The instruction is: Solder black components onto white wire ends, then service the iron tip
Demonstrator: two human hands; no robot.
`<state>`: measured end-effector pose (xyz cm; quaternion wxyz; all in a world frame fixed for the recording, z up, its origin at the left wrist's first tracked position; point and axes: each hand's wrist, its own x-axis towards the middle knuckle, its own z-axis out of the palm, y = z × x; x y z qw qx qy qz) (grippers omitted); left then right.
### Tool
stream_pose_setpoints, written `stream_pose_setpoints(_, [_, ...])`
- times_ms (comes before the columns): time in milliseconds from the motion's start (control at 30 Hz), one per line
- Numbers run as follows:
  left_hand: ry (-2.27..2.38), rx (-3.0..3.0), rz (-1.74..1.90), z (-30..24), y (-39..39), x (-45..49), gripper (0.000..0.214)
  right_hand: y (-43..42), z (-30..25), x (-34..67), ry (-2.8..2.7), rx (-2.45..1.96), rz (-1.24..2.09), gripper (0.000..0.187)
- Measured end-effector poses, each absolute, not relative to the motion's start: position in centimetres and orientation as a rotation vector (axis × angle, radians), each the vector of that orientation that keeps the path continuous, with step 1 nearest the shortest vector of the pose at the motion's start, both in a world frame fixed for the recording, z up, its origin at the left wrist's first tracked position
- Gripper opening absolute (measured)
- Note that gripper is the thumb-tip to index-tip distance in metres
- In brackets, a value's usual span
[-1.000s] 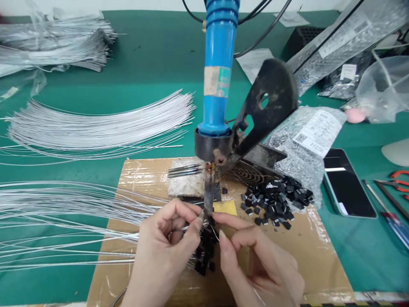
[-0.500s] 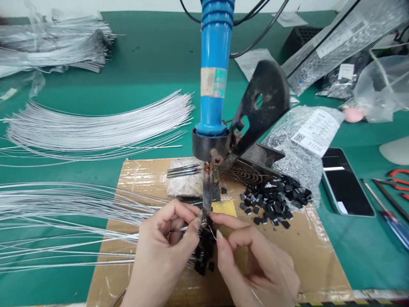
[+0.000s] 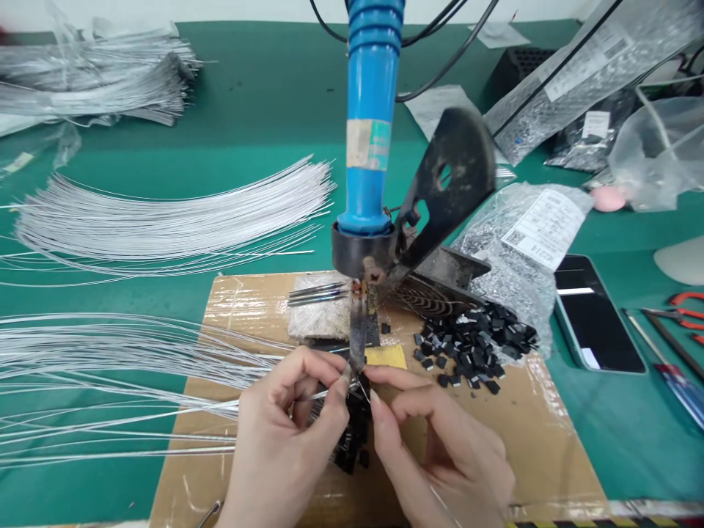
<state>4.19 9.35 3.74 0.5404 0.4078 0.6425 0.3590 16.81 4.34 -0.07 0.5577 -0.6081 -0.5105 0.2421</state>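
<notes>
A blue-handled soldering iron (image 3: 366, 147) hangs tip down in a black holder above the cardboard. Just left of its tip, my left hand (image 3: 294, 425) is closed, thumb and forefinger pinching a thin white wire (image 3: 319, 394); the wire's end is hard to make out. On the right of the tip, my right hand (image 3: 440, 436) is closed on a strand of solder wire (image 3: 363, 390), whose tail (image 3: 445, 506) shows below the palm. Finished-looking black pieces on wires (image 3: 352, 436) lie beneath the fingers, partly hidden by both hands.
Loose black pieces (image 3: 476, 345) are heaped on the cardboard (image 3: 528, 433) to the right. White wire bundles (image 3: 176, 213) lie on the left. A pad with metal rods (image 3: 319, 315) sits behind my left hand. A phone (image 3: 599, 312) and pliers (image 3: 687, 312) are far right.
My right hand has shifted slightly left, bringing the solder wire nearer the iron's tip. My left hand has moved slightly right, its pinch unchanged.
</notes>
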Motion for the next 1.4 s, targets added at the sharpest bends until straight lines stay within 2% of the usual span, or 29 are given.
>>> stream_pose_setpoints(1033, [1.536, 0.999, 0.862, 3.71, 9.05, 4.13, 0.016, 4.31, 0.16, 16.13, -1.152, -1.431, 0.557, 0.024])
stream_pose_setpoints(1400, [1.555, 1.015, 0.856, 3.43, 9.09, 4.08, 0.014, 4.40, -0.08, 16.85, -1.253, -1.428, 0.553, 0.020])
